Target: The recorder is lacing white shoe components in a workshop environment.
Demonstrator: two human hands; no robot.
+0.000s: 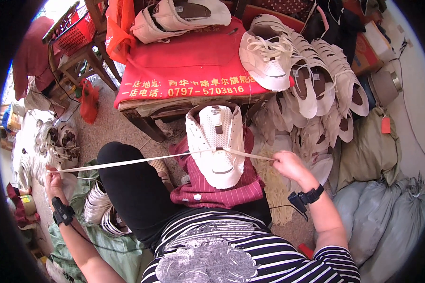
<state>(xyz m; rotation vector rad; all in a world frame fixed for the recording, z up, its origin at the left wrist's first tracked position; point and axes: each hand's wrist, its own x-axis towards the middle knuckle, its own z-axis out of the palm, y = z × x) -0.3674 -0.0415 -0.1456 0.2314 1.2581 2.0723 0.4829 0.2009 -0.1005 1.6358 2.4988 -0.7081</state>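
A white sneaker (217, 162) with brown trim rests on a maroon pinstriped cloth (212, 195) over my lap, its toe toward me. One flat off-white shoelace (127, 162) passes through the lowest eyelets and runs out to both sides. Far out at the left, my left hand (54, 181) is closed on the longer stretch, which is drawn nearly straight. Closer in, at the right of the sneaker, my right hand (288, 165) pinches the shorter stretch. The upper eyelets along the tongue hold no lace.
A low wooden table with a red cover (184, 66) stands ahead, bearing a laced sneaker (268, 54) and unlaced shoes (182, 19). Stacked shoes (323, 78) fill the right. Grey sacks (387, 221) lie at the lower right, a green sack (80, 245) with shoes at the lower left.
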